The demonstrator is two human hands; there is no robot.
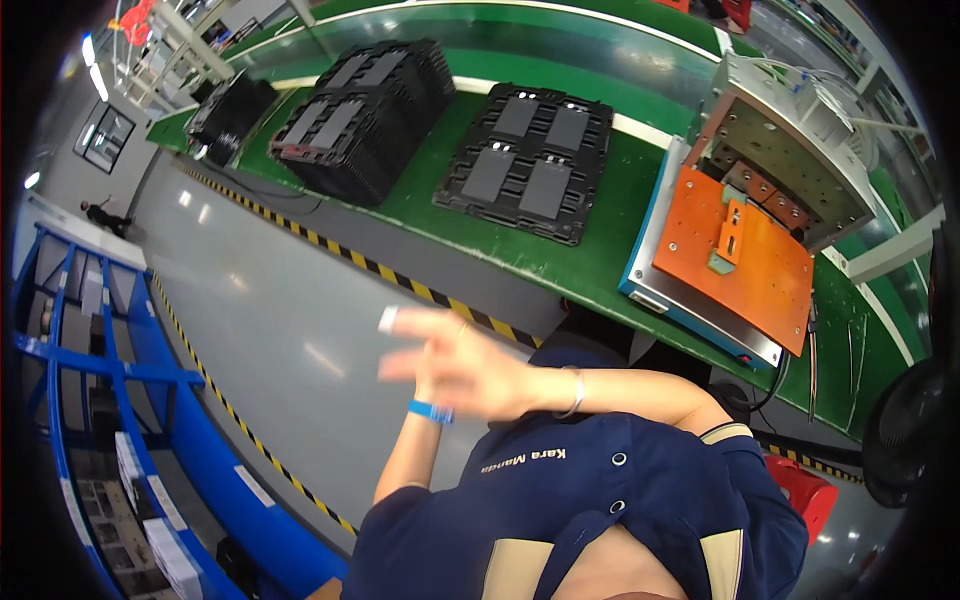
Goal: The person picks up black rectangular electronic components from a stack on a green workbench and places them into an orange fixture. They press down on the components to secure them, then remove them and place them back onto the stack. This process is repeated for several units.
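Observation:
My right hand [470,365], with a silver bangle on its wrist, is raised in front of my navy shirt [600,510]. It is blurred, its fingers are spread, and one fingertip wears a white cover. Nothing shows in it. My left forearm rises from below with a blue wristband [430,410]. My left hand [405,368] is blurred and overlaps the right hand, so its fingers cannot be made out. Both hands hover over the grey floor, apart from the green workbench [560,262].
On the bench lie a black tray with dark flat panels [530,160], a stack of similar trays [365,115] and a press fixture with an orange plate [735,250]. Black-and-yellow floor tape [330,250] runs along it. Blue shelving [120,400] stands left; a red stool [800,490] and a fan [905,430] stand right.

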